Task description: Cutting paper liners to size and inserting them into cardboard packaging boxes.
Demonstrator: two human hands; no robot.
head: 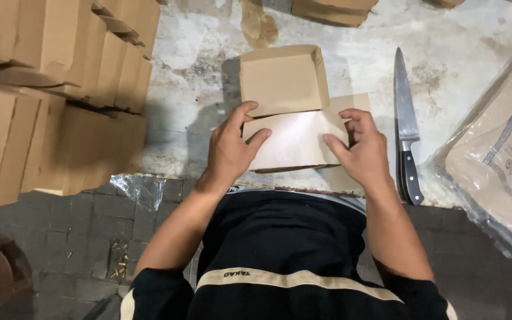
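Stained pale tabletop (197,53) fills the upper frame, folded boxes (54,89) stacked upper left. Left hand (230,149) and right hand (360,149) each grasp the cardboard box (288,112), apparently half-folded. Right of centre lies a knife (406,124).

A knife (406,118) lay at 3 o'clock on the stained white worktop (357,53), blade pointing to 12, dark riveted handle toward 6. Stacked brown boxes (60,77) filled the 9 to 11 o'clock side, folded and standing close together in rows. A plastic-wrapped bundle of flat cardboard (499,154) sat at 4 o'clock, just beside the knife, its wrap glossy and creased. More cardboard (333,10) lay at 12 o'clock, cut off by the frame edge. A strip of crumpled clear film (140,188) hung at the worktop's near edge, toward 8. Dark paving bricks (78,231) covered the ground at 7 o'clock.
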